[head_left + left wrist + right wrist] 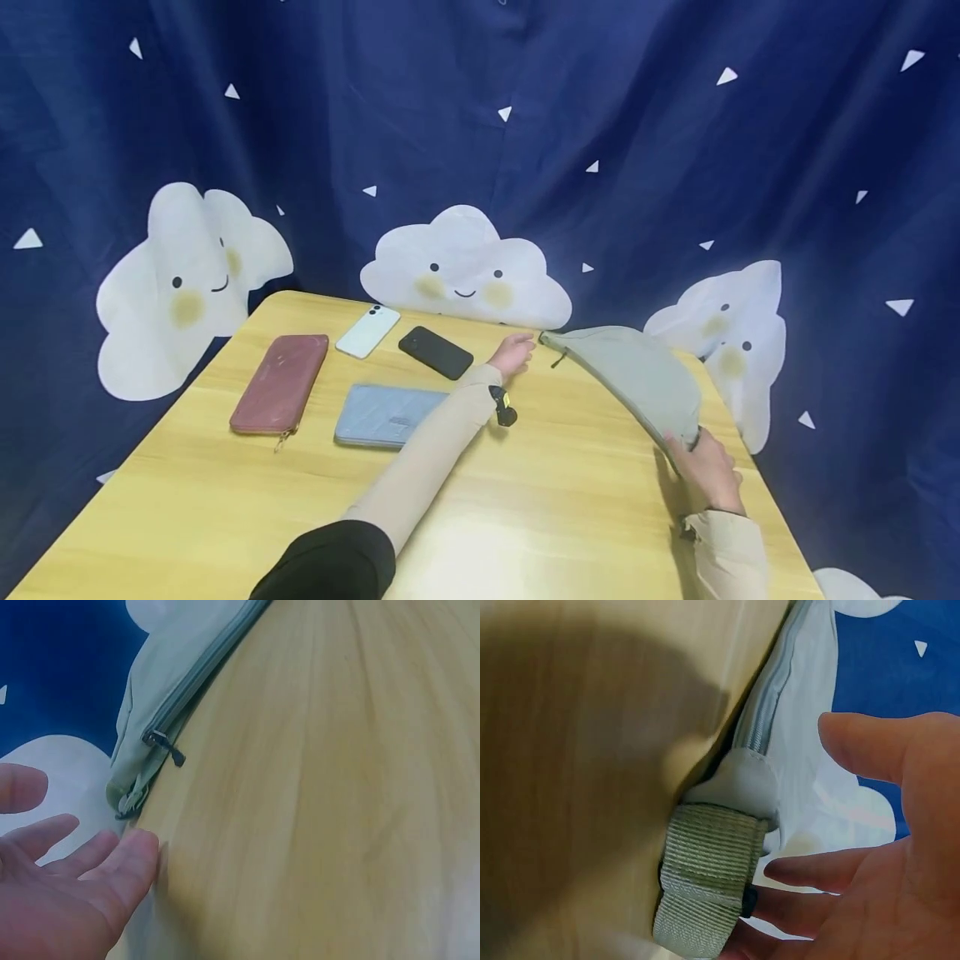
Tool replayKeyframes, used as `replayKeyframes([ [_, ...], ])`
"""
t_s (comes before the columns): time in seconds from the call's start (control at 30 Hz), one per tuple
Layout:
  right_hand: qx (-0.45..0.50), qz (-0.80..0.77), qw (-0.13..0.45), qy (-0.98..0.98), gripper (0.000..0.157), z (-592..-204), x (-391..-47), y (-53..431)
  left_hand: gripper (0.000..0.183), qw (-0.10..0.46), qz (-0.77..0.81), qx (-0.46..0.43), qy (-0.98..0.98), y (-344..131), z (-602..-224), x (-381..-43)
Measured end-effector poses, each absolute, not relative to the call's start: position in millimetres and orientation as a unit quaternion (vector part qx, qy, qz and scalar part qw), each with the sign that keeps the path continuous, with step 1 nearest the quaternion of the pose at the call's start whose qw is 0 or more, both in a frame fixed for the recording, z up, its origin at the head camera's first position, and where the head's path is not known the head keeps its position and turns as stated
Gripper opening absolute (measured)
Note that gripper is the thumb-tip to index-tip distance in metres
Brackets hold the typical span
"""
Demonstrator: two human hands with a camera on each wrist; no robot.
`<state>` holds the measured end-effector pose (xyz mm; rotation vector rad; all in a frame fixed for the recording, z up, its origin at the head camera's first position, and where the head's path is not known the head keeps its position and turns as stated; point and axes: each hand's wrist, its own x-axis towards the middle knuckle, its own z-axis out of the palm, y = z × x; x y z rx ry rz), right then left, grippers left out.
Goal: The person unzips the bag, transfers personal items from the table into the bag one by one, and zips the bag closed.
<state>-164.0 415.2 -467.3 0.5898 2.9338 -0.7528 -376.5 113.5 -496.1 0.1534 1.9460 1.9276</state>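
A pale grey-green crescent-shaped waist bag [630, 371] is at the table's right side, its zip facing the front. Just off its far left end is my left hand [514, 354], fingers loosely extended and holding nothing; the zip pull [177, 758] hangs close by in the left wrist view. My right hand [708, 468] is at the bag's near end. In the right wrist view its thumb stands away from the bag, and its extended fingers [817, 870] reach to the folded webbing strap [712, 847], with the lower fingertips hidden behind it.
On the table [525, 500] lie a dark red zip wallet [281, 383], a blue pouch [382, 412] partly covered by my left forearm, a white phone [368, 332] and a black phone [436, 352]. A dark blue curtain [420, 100] with clouds hangs behind the table.
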Motion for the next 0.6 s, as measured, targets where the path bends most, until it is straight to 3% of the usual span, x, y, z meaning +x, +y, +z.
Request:
replayKeyframes([
  [0.6, 0.209, -0.242, 0.03, 0.947, 0.073, -473.0, -165.9, 409.6, 0.063, 0.241, 0.7, 0.081, 0.668, 135.8, -505.0, -397.9],
])
